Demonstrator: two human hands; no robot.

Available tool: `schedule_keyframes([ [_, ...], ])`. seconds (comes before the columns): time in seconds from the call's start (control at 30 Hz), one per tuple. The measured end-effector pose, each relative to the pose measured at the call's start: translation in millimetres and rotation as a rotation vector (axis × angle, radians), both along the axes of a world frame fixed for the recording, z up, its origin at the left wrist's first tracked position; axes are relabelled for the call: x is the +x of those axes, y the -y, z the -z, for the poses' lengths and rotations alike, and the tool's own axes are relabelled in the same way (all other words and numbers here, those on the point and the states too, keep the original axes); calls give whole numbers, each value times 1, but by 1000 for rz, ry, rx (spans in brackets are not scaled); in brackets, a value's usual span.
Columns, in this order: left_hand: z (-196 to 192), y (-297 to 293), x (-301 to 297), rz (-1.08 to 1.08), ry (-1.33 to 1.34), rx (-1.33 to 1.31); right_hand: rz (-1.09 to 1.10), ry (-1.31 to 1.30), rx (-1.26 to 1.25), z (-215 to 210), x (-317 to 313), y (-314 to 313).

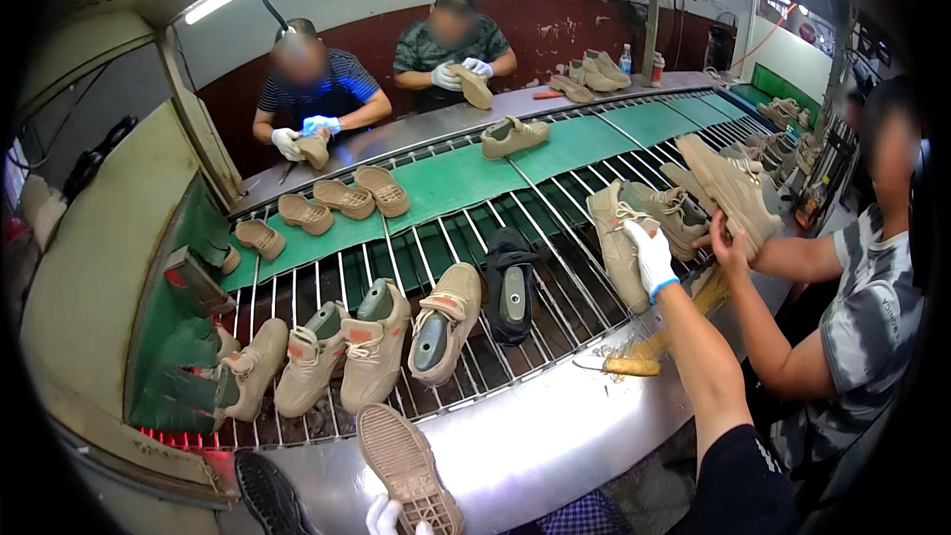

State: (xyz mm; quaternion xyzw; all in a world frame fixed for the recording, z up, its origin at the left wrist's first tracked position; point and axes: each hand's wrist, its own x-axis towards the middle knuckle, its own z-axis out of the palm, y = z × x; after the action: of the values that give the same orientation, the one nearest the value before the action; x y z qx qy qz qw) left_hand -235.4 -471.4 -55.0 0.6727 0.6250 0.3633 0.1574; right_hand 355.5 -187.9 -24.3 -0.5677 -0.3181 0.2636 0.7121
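Observation:
At the lower edge my left hand (384,515), in a white glove, is closed on the near end of a tan shoe sole (401,461), its tread facing up. My right hand (650,256), gloved in white with a blue cuff, reaches out over the rack and grips a tan lace-up shoe (616,248) near its laces. Its fingertips are partly hidden against the shoe. Another laced shoe (674,218) sits just beyond. A co-worker's bare hands (731,246) at the right hold a tan shoe (731,188) close to my right hand.
Several tan shoes (371,347) on lasts and a black shoe (510,287) line the metal rod rack (565,287). Soles (342,198) lie on the green belt (436,183). A yellow-handled tool (632,367) and a black sole (269,493) rest on the metal ledge. Two co-workers sit opposite.

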Motion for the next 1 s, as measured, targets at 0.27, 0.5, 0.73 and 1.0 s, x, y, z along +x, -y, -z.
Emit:
schedule_keyframes([
  [0.27,-63,-49,48,693,1367,-645,-925,1115,297,-200,-177,156],
  [0.5,-73,32,68,703,1477,-698,-820,155,193,-51,-283,309],
  [0.73,-90,-40,18,544,-27,307,-1014,-1419,-183,77,-317,382],
  [1.0,-34,-221,-30,140,-147,-425,-861,-1113,-238,159,-289,392],
])
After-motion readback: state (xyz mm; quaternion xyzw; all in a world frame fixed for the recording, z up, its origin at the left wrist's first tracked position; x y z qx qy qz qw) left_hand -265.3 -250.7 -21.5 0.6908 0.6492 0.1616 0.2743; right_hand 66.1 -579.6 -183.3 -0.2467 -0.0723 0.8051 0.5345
